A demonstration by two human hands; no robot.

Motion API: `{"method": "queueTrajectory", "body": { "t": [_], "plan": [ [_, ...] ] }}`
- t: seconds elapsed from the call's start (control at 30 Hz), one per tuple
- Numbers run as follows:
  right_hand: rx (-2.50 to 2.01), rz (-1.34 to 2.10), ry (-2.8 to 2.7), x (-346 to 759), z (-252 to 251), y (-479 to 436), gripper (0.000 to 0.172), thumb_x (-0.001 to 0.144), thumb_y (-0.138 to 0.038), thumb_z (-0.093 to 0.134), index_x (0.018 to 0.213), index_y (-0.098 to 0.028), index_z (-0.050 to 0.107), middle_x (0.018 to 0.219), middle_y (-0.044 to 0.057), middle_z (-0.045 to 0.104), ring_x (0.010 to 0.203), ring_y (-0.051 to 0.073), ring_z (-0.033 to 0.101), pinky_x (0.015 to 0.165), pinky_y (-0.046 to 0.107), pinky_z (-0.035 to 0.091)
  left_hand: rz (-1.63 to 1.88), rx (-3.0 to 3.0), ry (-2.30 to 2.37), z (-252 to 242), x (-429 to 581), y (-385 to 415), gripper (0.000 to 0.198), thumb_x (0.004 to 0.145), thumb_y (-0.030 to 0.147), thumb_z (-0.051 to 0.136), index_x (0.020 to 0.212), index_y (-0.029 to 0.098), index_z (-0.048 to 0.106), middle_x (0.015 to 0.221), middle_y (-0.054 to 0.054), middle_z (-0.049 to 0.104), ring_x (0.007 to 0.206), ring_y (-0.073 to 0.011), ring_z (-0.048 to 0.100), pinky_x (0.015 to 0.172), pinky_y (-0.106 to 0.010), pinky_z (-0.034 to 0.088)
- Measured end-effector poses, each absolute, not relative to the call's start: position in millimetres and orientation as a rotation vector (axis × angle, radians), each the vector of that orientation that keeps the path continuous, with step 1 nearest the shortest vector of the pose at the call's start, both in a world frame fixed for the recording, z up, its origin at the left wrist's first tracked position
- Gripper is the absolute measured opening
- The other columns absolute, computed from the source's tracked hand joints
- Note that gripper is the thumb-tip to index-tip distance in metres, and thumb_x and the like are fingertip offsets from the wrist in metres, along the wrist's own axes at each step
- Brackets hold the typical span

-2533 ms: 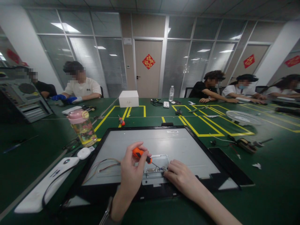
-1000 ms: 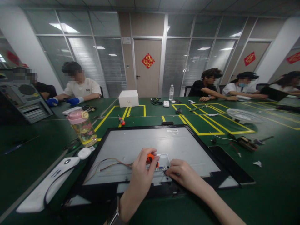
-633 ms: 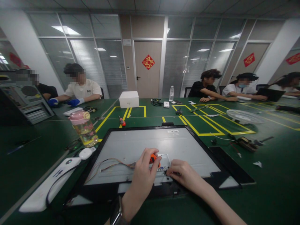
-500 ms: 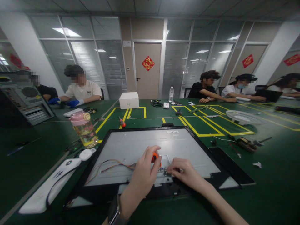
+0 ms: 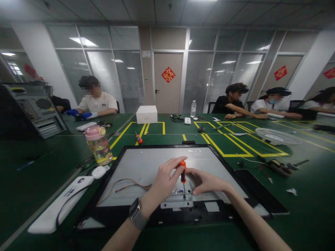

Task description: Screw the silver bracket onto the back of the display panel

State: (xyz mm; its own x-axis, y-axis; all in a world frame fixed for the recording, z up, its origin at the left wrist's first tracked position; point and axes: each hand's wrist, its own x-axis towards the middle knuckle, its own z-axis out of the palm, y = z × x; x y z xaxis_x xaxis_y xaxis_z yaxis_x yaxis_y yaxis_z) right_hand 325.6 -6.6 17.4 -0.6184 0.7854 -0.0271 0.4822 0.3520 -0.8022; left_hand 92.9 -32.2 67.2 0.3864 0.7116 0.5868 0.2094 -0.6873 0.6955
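A monitor panel (image 5: pixel 146 164) lies back-up in its black frame on the green table, with thin coloured wires (image 5: pixel 123 184) across its near left. My left hand (image 5: pixel 164 179) pinches the orange-handled screwdriver (image 5: pixel 182 172), held upright with its tip down on a small metal bracket (image 5: pixel 178 198) at the panel's near edge. My right hand (image 5: pixel 208 183) curls beside the shaft, fingertips touching the screwdriver near its handle. A watch sits on my left wrist.
A pink-lidded bottle (image 5: pixel 98 144) and a white cover with a black cable (image 5: pixel 60 205) lie to the left. A computer case (image 5: pixel 36 111) stands far left. A white box (image 5: pixel 147 114), a fan grille (image 5: pixel 277 136) and small parts lie beyond. Several people sit around the table.
The screwdriver went from slanted low over the bracket to upright. Both hands rose slightly and my right hand moved from the bracket to the screwdriver. The camera tilted down a little.
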Motion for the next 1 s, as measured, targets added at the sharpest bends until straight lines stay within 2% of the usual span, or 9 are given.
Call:
{"method": "queueTrajectory", "body": {
  "t": [0.1,0.23,0.3,0.37,0.43,0.5,0.63,0.8,1.0],
  "plan": [
    [-1.054,1.125,-2.292,325,8,-12,0.082,0.067,-0.05,0.078,0.137,-0.02,0.045,0.151,0.012,0.035,0.14,0.029,0.028,0.117,0.045,0.02,1.319,2.0,0.767,64,89,-34,0.029,0.095,0.025,0.043,0.114,0.019,0.064,0.111,-0.008,0.067,0.103,-0.018,0.062,0.093,-0.032,0.048],
    [-1.086,1.103,-2.295,325,5,-17,0.08,0.07,-0.052,0.075,0.138,-0.024,0.044,0.152,0.011,0.034,0.142,0.029,0.025,0.116,0.049,0.019,1.401,1.867,0.794,62,84,-35,0.023,0.088,0.027,0.054,0.103,0.017,0.069,0.095,-0.007,0.065,0.087,-0.0163,0.064,0.079,-0.028,0.053],
    [-1.105,1.085,-2.297,324,6,-17,0.078,0.07,-0.052,0.075,0.138,-0.025,0.045,0.153,0.011,0.032,0.143,0.03,0.023,0.116,0.051,0.018,1.422,1.888,0.812,61,82,-34,0.025,0.089,0.026,0.053,0.105,0.018,0.069,0.095,-0.006,0.063,0.088,-0.0164,0.063,0.082,-0.03,0.052],
    [-1.114,1.073,-2.288,323,6,-18,0.078,0.07,-0.053,0.075,0.137,-0.024,0.046,0.153,0.012,0.032,0.143,0.03,0.021,0.117,0.052,0.016,1.401,1.906,0.786,61,79,-34,0.029,0.093,0.025,0.047,0.112,0.019,0.067,0.104,-0.008,0.064,0.097,-0.0178,0.061,0.091,-0.034,0.049],
    [-1.12,1.074,-2.278,322,6,-18,0.079,0.069,-0.054,0.075,0.136,-0.023,0.047,0.152,0.012,0.032,0.143,0.03,0.021,0.117,0.052,0.016,1.342,1.912,0.741,61,78,-34,0.033,0.096,0.024,0.041,0.118,0.02,0.063,0.11,-0.008,0.064,0.105,-0.0188,0.06,0.096,-0.038,0.045],
    [-1.12,1.079,-2.274,321,5,-18,0.08,0.069,-0.054,0.075,0.136,-0.023,0.047,0.152,0.013,0.032,0.143,0.03,0.022,0.117,0.051,0.017,1.293,1.926,0.722,61,77,-34,0.033,0.096,0.024,0.04,0.122,0.02,0.061,0.107,-0.008,0.065,0.102,-0.0185,0.061,0.095,-0.037,0.046],
    [-1.135,1.081,-2.258,321,4,-19,0.08,0.069,-0.054,0.075,0.136,-0.021,0.047,0.152,0.014,0.033,0.142,0.031,0.023,0.116,0.051,0.017,1.336,1.965,0.791,62,77,-36,0.025,0.091,0.027,0.052,0.11,0.02,0.068,0.095,-0.006,0.062,0.089,-0.0168,0.061,0.084,-0.031,0.05],
    [-1.136,1.072,-2.256,320,4,-20,0.078,0.07,-0.054,0.074,0.136,-0.022,0.047,0.152,0.013,0.032,0.142,0.031,0.024,0.116,0.052,0.018,1.378,1.994,0.775,66,80,-38,0.028,0.094,0.026,0.046,0.11,0.02,0.068,0.107,-0.008,0.063,0.102,-0.0186,0.06,0.093,-0.035,0.046],
    [-1.126,1.061,-2.253,320,3,-20,0.079,0.07,-0.055,0.074,0.136,-0.022,0.047,0.152,0.013,0.032,0.142,0.03,0.024,0.116,0.051,0.019,1.454,1.968,0.841,66,84,-40,0.021,0.089,0.027,0.055,0.1,0.019,0.071,0.091,-0.005,0.063,0.085,-0.0164,0.062,0.08,-0.031,0.05]
  ]
}}
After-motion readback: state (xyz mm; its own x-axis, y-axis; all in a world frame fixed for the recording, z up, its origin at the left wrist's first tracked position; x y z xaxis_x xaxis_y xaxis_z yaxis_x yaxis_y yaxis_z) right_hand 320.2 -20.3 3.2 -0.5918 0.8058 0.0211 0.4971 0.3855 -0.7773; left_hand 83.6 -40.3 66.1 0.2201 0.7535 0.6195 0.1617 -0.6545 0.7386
